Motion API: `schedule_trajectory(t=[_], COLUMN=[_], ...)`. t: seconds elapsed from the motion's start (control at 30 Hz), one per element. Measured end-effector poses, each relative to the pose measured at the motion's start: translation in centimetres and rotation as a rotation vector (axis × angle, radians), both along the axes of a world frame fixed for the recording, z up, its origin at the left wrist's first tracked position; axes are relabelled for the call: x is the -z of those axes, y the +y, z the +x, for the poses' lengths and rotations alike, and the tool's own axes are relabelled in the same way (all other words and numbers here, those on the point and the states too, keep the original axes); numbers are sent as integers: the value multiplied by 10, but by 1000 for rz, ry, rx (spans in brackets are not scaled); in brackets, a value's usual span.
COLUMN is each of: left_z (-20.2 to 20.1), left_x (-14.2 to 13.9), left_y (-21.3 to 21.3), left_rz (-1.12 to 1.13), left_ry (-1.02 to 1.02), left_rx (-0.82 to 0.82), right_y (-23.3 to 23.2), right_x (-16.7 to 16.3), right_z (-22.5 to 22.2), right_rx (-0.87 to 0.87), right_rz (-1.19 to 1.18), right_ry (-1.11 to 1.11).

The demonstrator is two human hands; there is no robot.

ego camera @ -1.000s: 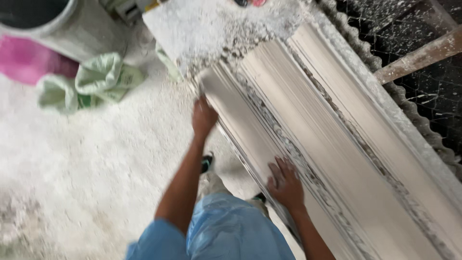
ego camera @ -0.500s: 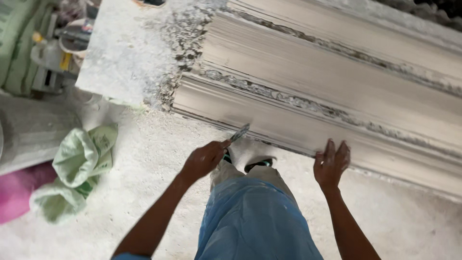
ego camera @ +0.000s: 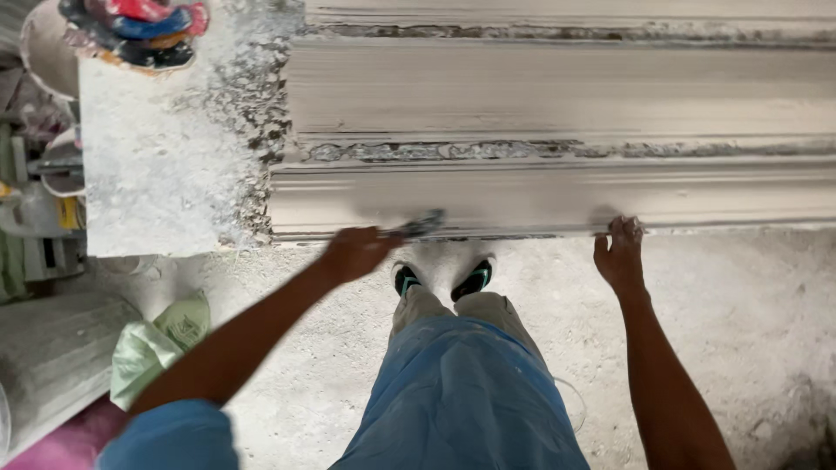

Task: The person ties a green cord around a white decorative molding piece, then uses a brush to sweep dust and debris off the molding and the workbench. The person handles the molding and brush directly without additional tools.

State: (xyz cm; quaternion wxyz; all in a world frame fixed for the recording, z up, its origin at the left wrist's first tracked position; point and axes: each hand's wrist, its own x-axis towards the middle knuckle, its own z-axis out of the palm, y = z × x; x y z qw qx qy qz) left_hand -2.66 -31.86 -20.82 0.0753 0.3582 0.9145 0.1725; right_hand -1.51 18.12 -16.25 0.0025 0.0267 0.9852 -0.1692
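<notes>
Fingers: L hand [ego camera: 353,252] grips scraper [ego camera: 418,226], shifted right; R hand [ego camera: 620,254] spread on moulding [ego camera: 557,196].

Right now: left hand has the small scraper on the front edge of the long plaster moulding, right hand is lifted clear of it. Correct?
Not quite. In the head view the right hand rests on the plaster moulding's front edge, not lifted clear. The left hand does hold the small scraper against that edge.
</notes>
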Motion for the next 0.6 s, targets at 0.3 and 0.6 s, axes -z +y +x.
schedule_trajectory(t=[0.3,0.6], left_z=[-1,-9], left_x=[-39,-30], left_y=[46,263], left_rz=[25,116], left_ry=[104,-33], left_rx=[23,40], right_y=[4,20], right_x=[-19,-32], right_z=[0,-1], right_rx=[0,-10], right_rz=[113,-44], right_ry=[-15,28])
